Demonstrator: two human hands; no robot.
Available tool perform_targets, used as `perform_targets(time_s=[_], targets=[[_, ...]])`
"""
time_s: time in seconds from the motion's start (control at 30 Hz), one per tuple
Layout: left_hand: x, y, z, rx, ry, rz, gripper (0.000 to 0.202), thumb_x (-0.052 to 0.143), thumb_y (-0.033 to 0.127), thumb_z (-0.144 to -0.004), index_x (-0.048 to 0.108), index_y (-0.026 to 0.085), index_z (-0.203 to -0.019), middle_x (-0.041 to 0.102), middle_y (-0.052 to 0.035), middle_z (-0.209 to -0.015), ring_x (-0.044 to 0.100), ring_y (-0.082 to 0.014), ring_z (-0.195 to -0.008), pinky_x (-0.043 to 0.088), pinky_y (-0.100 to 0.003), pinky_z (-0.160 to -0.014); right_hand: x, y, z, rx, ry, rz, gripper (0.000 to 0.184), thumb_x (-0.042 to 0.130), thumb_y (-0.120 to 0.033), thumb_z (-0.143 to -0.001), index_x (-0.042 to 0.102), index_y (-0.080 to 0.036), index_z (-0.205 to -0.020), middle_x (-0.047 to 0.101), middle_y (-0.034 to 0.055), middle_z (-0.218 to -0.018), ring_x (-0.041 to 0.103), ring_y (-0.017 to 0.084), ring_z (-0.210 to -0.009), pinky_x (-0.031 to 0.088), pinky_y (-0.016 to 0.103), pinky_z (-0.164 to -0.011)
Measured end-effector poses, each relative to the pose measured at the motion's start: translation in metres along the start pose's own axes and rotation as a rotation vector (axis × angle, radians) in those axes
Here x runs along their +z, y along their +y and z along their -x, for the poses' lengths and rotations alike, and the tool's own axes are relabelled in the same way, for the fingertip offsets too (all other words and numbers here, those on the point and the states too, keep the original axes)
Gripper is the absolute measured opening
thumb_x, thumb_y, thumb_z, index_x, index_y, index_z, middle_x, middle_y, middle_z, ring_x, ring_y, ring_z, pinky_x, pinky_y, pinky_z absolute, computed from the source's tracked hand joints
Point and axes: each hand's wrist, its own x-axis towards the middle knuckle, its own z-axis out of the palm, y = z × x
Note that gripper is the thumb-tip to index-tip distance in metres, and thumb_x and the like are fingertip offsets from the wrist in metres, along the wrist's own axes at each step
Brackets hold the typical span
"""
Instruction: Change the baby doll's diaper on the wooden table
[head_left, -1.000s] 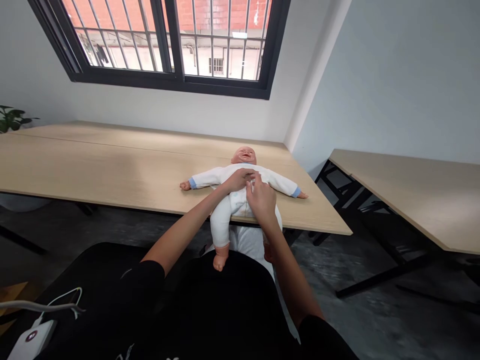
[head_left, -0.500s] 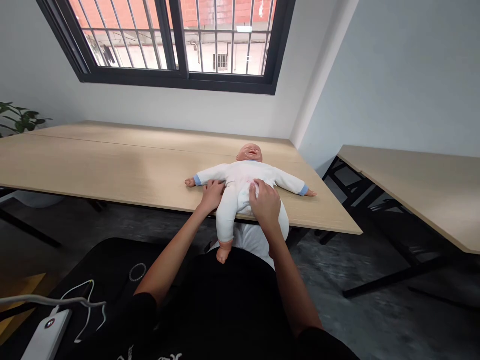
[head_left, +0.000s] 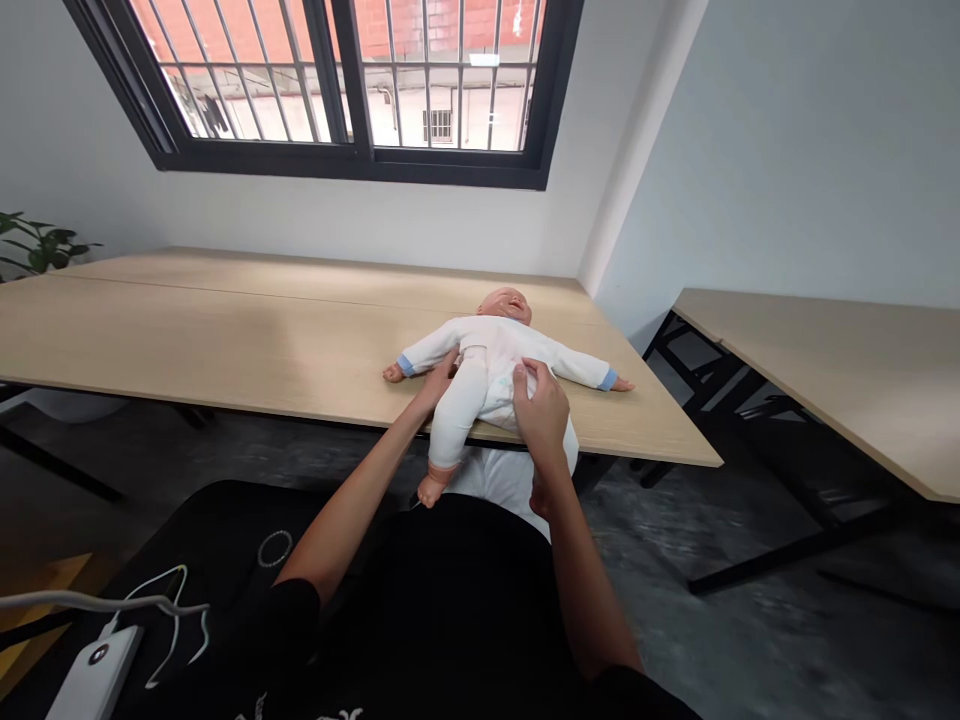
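A baby doll in a white romper with blue cuffs lies on its back at the near edge of a long wooden table, its legs hanging over the edge. My left hand is tucked under the doll's left side, fingers mostly hidden behind its thigh. My right hand rests on the doll's belly and hip, fingers curled and pinching the white cloth.
A second wooden table on black legs stands to the right across a gap of grey floor. A barred window is on the far wall, and a plant sits at the far left. A white device with cables lies on my lap.
The doll has been tilted and shifted slightly right, its near leg swinging left. My left hand slid from the doll's side to under it; my right hand stayed on the romper.
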Motion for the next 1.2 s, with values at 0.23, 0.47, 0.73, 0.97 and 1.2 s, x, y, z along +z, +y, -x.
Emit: perform_targets(time_s=[0.23, 0.47, 0.73, 0.97, 1.2], targets=[[0.005, -0.001, 0.005, -0.175, 0.063, 0.402, 0.067, 0.067, 0.04, -0.08, 0.043, 0.023, -0.139, 0.071, -0.0117, -0.109, 0.069, -0.0226, -0.091, 0.058, -0.033, -0.077, -0.005, -0.002, 0.003, 0.059, -0.011, -0.052, 0.043, 0.042, -0.046, -0.099, 0.066, -0.016, -0.117, 0.069, 0.0108, -0.121, 0.063, 0.028, -0.11, 0.045, 0.038, -0.096], [-0.002, -0.007, 0.014, -0.185, 0.176, 0.679, 0.069, 0.081, 0.031, -0.065, 0.046, 0.024, -0.124, 0.065, 0.0011, -0.09, 0.064, -0.0131, -0.078, 0.052, -0.025, -0.071, -0.003, -0.004, 0.005, 0.061, -0.01, -0.064, 0.041, 0.044, -0.046, -0.099, 0.068, -0.017, -0.114, 0.071, 0.0084, -0.118, 0.065, 0.028, -0.108, 0.046, 0.037, -0.094], [-0.016, -0.017, 0.024, -0.204, 0.266, 0.86, 0.062, 0.086, 0.017, -0.058, 0.054, 0.02, -0.111, 0.062, 0.0023, -0.09, 0.063, -0.0097, -0.079, 0.051, -0.024, -0.079, 0.0, -0.004, 0.006, 0.028, -0.001, -0.061, 0.036, 0.046, -0.044, -0.098, 0.069, -0.018, -0.11, 0.072, 0.0077, -0.115, 0.065, 0.027, -0.107, 0.047, 0.038, -0.094], [-0.01, -0.02, 0.026, -0.096, 0.192, 0.598, 0.047, 0.081, 0.014, -0.063, 0.06, 0.017, -0.105, 0.063, -0.0048, -0.102, 0.062, -0.0155, -0.096, 0.051, -0.03, -0.091, 0.0, -0.003, 0.006, 0.021, 0.006, -0.044, 0.039, 0.044, -0.045, -0.099, 0.068, -0.018, -0.111, 0.072, 0.009, -0.115, 0.065, 0.029, -0.107, 0.048, 0.041, -0.094], [-0.012, -0.021, 0.032, -0.18, 0.277, 0.662, 0.05, 0.087, 0.022, -0.057, 0.061, 0.016, -0.099, 0.065, -0.0045, -0.096, 0.066, -0.0158, -0.085, 0.053, -0.026, -0.073, -0.001, -0.005, 0.009, -0.066, 0.032, -0.193, 0.037, 0.052, -0.044, -0.095, 0.069, -0.017, -0.114, 0.068, 0.0115, -0.123, 0.061, 0.028, -0.121, 0.046, 0.047, -0.11]])
